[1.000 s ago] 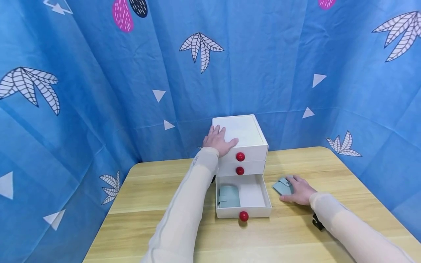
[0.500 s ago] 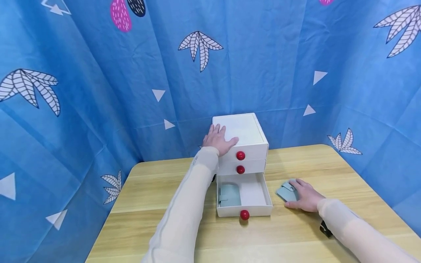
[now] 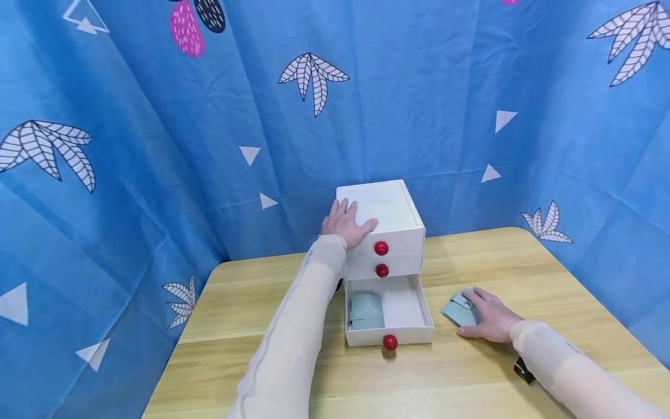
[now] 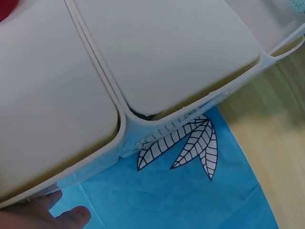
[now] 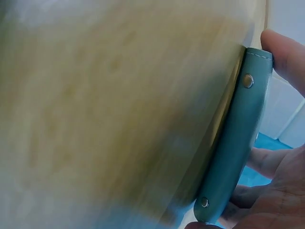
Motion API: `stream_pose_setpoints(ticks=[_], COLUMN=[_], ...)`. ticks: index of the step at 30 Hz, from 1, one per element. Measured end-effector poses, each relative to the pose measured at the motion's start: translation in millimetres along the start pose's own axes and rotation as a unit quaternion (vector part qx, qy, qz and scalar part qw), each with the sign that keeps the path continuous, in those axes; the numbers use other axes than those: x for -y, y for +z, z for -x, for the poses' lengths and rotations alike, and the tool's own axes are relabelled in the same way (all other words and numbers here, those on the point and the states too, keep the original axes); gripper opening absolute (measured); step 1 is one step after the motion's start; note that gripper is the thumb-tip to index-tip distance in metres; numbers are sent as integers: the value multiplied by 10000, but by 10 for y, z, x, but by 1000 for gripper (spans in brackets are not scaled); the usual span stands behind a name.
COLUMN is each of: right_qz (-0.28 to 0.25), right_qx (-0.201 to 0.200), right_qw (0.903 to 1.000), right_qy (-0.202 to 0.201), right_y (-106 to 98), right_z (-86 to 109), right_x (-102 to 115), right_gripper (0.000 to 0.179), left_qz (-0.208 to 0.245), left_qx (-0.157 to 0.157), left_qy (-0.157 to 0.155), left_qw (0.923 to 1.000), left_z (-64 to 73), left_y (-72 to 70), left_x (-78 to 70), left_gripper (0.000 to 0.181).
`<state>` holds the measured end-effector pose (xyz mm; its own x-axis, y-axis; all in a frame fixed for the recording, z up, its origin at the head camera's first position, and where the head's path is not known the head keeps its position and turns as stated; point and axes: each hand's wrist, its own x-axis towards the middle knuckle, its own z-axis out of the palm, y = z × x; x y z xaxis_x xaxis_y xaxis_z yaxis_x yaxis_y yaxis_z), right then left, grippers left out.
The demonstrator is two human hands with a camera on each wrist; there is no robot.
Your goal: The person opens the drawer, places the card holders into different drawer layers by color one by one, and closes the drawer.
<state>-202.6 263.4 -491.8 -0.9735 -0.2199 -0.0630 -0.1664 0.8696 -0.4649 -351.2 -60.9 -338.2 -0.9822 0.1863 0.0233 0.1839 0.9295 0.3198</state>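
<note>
My left hand [image 3: 346, 224] rests on top of the white drawer unit [image 3: 389, 201], toward its left side, with fingers spread. In the left wrist view, part of that hand [image 4: 47, 217] shows at the lower left against the unit. A pale green wallet [image 3: 462, 311] is in my right hand [image 3: 492, 317], to the right of the pulled-out bottom drawer [image 3: 405, 336]. In the right wrist view, fingers and thumb grip the wallet [image 5: 238, 129] at its two ends; its edge has metal snaps. Another pale green wallet [image 3: 368, 311] lies in the drawer's left part.
Red round knobs front the drawers, with the lowest knob [image 3: 389, 342] on the pulled-out one. The two upper drawers [image 3: 361, 267] are closed. The wooden table [image 3: 251, 361] backs onto a blue patterned curtain [image 3: 419, 105].
My right hand has shifted slightly right and toward me together with the wallet. The left hand stays on the drawer unit; the head view has tilted a little.
</note>
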Motion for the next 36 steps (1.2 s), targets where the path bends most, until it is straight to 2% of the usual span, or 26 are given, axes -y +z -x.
stream_pose_setpoints(ticks=[15,19,26,36], right_qz=[-64,-91,24,-17], right_qx=[164,335,622,949], right_qw=[9998,9993,9965,9925], right_qy=[-51,-155,-562,-774], right_y=[-17,-47,-104,-112], right_z=[-31,-83,-177,-194], right_x=[-10,-28,-71,-92], right_gripper=[93,91,92,99], left_qz=[28,21,44,69], left_qx=[36,31,-5,-12], left_qy=[-59,-65,4,-21], left_qw=[10000,10000,10000,10000], left_z=[-15,-12,-5,-5], left_y=[30,15,-3,2], left_x=[6,6,2,-6], left_gripper=[86,85,85,85])
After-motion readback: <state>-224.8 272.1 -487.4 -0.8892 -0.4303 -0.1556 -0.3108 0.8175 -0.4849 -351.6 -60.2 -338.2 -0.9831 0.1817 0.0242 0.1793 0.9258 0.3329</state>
